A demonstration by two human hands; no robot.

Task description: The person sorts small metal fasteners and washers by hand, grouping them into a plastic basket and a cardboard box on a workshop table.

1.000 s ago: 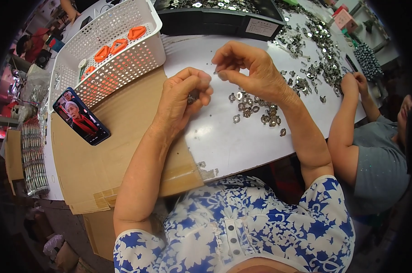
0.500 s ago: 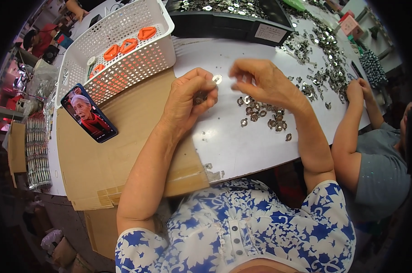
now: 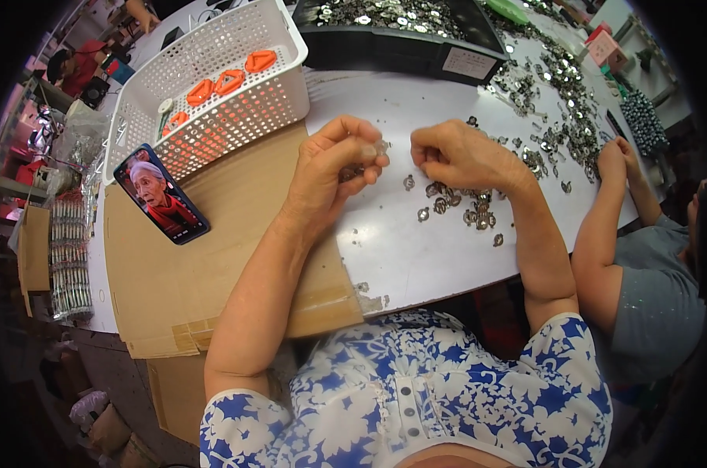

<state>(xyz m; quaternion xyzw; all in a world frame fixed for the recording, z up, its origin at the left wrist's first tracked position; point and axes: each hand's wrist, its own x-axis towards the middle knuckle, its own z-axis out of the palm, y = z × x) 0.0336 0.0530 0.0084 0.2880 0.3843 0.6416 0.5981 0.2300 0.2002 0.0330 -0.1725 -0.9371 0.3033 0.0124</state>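
Observation:
My left hand is closed above the white tabletop, pinching a small round metal piece between thumb and forefinger. More metal bits show inside its curled fingers. To the right, my right hand has its fingers drawn together, a little blurred; whatever they hold is hidden. It hovers over the far edge of a small heap of round metal pieces with side tabs. Single pieces lie loose at the heap's left, one of them a metal piece.
A white perforated basket with orange parts stands far left, a phone propped against it. Cardboard covers the left tabletop. A black bin of metal pieces stands behind. At right, a co-worker's arm reaches toward a larger pile.
My right hand has come down slightly toward the small heap, and its fingers have closed together. The piece in my left fingertips has turned from face-on. The whole view has shifted slightly.

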